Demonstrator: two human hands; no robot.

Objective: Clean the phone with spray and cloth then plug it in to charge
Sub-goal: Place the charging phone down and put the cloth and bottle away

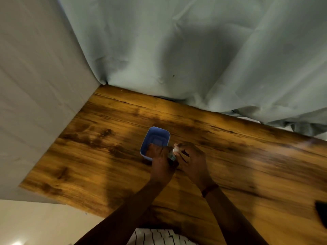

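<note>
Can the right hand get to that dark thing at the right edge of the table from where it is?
Probably, but not freely: the right hand is gripping a small white-topped item together with the left hand. The bare table between it and the dark object holds no obstacle.

Small white-capped item [173,152] pinched btwn both hands is mostly covered and too blurred to name, left hand [160,160] hides the blue tub's [155,138] near rim, and a dark object [321,215] at 4 o'clock is edge-cropped.

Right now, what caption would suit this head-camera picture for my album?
Two hands, left hand and right hand, meet beside a blue tub on a wooden table.
</note>
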